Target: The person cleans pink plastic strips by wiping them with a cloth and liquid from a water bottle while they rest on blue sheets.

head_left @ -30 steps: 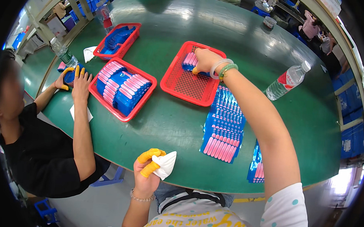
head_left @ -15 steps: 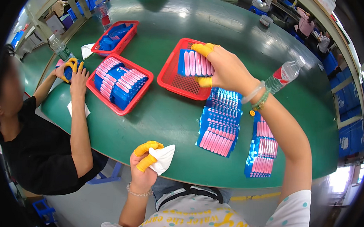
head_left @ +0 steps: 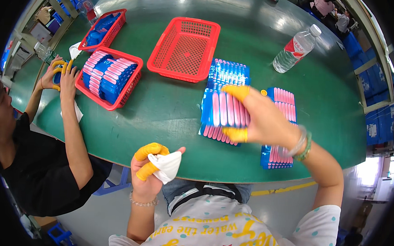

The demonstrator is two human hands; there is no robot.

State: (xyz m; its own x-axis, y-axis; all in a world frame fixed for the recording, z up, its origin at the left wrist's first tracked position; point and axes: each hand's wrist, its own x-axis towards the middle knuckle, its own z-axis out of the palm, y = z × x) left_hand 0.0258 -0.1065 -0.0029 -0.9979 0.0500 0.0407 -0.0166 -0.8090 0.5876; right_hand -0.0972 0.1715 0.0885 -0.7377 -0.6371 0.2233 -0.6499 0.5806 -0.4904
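Green table w/ empty red basket up top, blue-pink packs laid in rows below it, right hand over them w/ fingers clamped on a pack stack, left hand at table edge pinching a white cloth.

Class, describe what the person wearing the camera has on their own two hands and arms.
The left hand wears yellow rubber finger cots and a pale beaded bracelet at the wrist. The right hand also has yellow finger cots, with a green and a pale bracelet. Forearms are bare; short white sleeves carry teal dots.
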